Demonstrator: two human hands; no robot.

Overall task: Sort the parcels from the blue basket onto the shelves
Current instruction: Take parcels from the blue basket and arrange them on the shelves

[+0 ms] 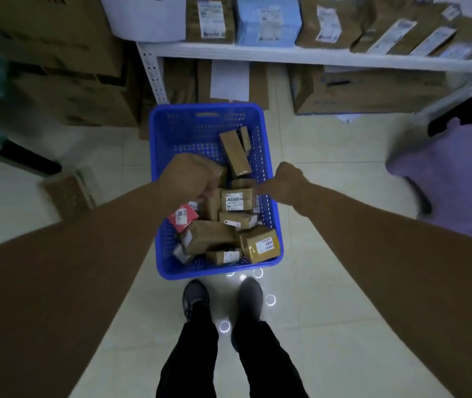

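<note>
1. The basket (158, 173) is sitting on the floor (344, 282) just in front of the shelf (286, 54). The person is standing at its near edge.
2. The left hand (191, 176) is reaching into the middle of the basket, with its fingers curling down round a brown parcel (219, 171). This is looking like a grip, though the blur is making it hard to be sure.
3. The right hand (286, 182) is hovering over the basket's right edge. Its fingers are curled, and one is stretching toward a labelled parcel (237, 199). I cannot tell whether it is touching or holding anything.
4. Many parcels are waiting in the basket, mostly piled in the near half:
   - a red parcel (183, 218) is lying by the left edge;
   - a yellow parcel (262, 245) is sitting in the near right corner;
   - a long parcel (234, 156) is leaning toward the far right corner.
   The far left part of the basket is showing its bare bottom.
5. The shelf is carrying a row of shelved parcels (210, 20). Whether they are coming from this basket cannot be told.
6. Judging by the pile, the sorting is looking partly done at best. One parcel is being picked, and most of the load is waiting to go up.
</note>
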